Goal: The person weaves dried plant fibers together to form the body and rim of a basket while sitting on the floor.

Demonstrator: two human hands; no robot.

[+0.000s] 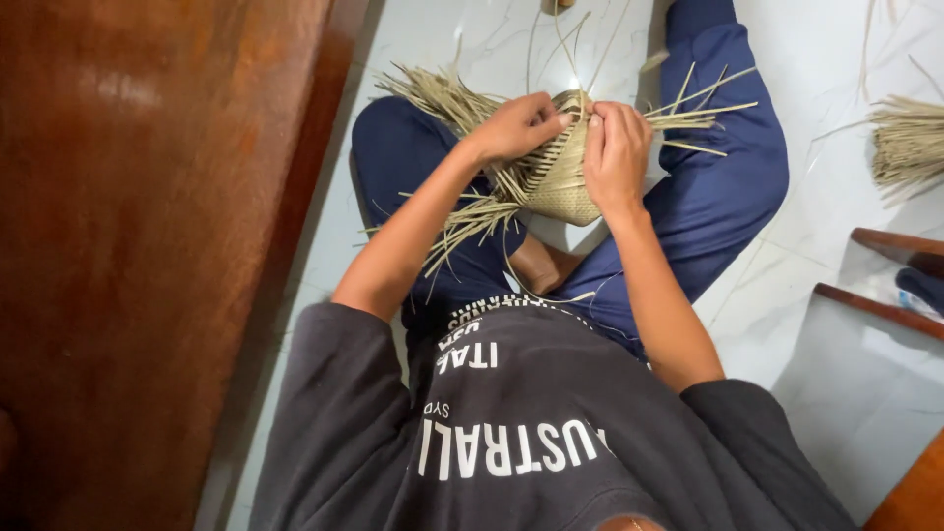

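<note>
Here, the left hand (pixel 516 126) and right hand (pixel 616 155) both grasp a half-woven straw basket (pixel 560 182), loose strips (pixel 910 143) lying at three o'clock.

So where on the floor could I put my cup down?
Bare white floor lies between the right knee and the loose straw bundle. It is crowded in the lap, where both hands hold the woven basket and strands stick out.
</note>
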